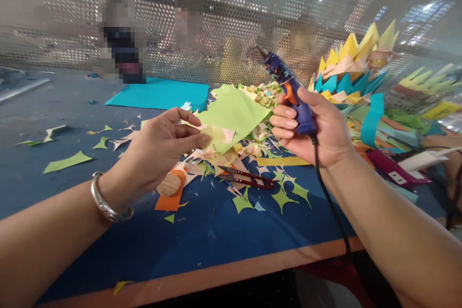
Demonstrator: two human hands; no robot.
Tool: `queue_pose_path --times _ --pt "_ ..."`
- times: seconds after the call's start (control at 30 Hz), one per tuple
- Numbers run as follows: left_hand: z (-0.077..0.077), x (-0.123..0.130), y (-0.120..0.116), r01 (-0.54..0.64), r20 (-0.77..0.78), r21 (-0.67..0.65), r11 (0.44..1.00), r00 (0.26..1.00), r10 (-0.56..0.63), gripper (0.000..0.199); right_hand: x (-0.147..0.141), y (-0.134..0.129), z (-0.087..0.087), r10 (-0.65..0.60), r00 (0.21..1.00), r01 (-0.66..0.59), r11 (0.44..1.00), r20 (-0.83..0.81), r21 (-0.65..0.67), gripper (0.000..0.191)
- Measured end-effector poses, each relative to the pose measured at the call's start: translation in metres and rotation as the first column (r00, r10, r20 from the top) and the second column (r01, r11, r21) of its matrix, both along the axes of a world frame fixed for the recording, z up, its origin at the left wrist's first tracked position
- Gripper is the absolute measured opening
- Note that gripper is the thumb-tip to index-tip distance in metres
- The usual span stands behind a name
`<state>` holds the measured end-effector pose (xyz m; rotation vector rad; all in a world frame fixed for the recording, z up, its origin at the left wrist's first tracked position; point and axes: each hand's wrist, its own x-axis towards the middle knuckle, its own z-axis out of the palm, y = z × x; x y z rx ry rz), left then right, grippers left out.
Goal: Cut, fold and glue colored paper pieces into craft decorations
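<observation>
my right grip (327,127) wraps the blue hot glue gun (279,71), its nozzle (262,51) jutting toward eleven o'clock; my left grip (157,147) pinches a pale yellow paper piece (217,135) at three o'clock.

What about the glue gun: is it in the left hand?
No, the right hand grips the blue glue gun by its handle.

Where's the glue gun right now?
In the head view, the glue gun is right of centre, held in the right hand, nozzle pointing up and left, just right of the green sheet.
</observation>
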<state>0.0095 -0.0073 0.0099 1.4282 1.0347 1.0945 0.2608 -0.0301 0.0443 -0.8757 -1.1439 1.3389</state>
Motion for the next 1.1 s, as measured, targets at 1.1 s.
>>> queue_pose_path --times 1.1 --pt "0.003 0.003 0.0 -0.024 0.044 -0.035 0.999 0.999 0.026 0.035 -0.009 0.0 -0.028 -0.048 0.884 -0.043 0.982 0.466 0.182 0.03"
